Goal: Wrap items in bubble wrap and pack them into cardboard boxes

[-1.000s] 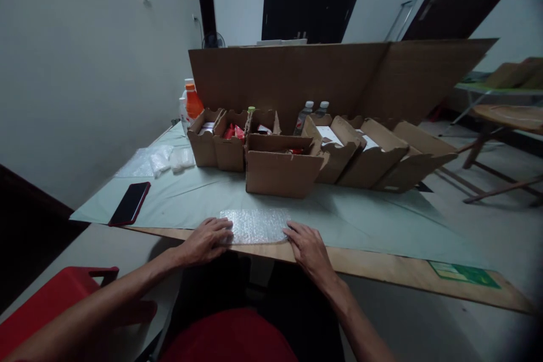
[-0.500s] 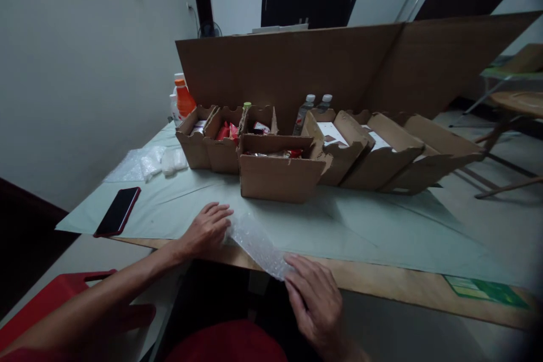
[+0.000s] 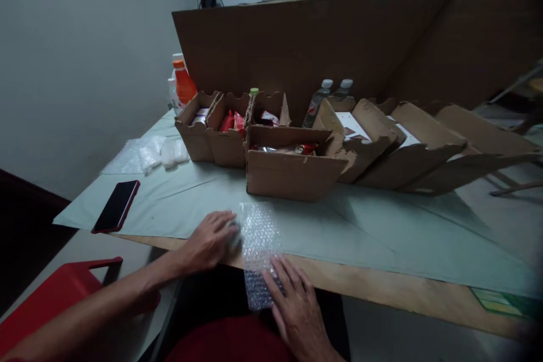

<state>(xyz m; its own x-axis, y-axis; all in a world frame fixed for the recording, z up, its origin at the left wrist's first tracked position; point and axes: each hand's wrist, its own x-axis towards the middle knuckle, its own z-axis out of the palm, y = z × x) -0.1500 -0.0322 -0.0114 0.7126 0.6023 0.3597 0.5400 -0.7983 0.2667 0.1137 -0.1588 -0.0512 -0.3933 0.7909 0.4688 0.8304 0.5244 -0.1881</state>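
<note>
A dim room with pale walls and dark doorways lies behind a tabletop [image 3: 382, 237] covered by a pale green sheet, with a bare wooden edge toward the person. A tall cardboard sheet [image 3: 339, 45] stands upright along the far side. In front of it sits a row of open cardboard boxes: the left box [image 3: 195, 134] holds something pale, the next box [image 3: 229, 138] holds red packets [image 3: 232, 121], and a third box [image 3: 267, 110] behind shows a red and white packet. The front box [image 3: 292, 167], nearest the hands, holds shiny wrapped items with a bit of red, though the dim view makes them hard to identify. To the right, several tilted boxes [image 3: 407, 155] lean on one another, two with white cards inside. An orange bottle [image 3: 184, 82] stands at the far left, and two clear bottles [image 3: 328, 93] stand behind the boxes. Clear bags [image 3: 148, 154] and a dark phone [image 3: 116, 205] lie on the sheet to the left; a red stool [image 3: 55, 300] sits below. The bubble wrap [image 3: 259, 251] lies across the near tabletop edge, its lower end hanging over. The left hand [image 3: 207, 243] rests on its left side, fingers curled loosely against it. The right hand [image 3: 294, 311] holds the lower end, fingers spread flat over the wrap.
</note>
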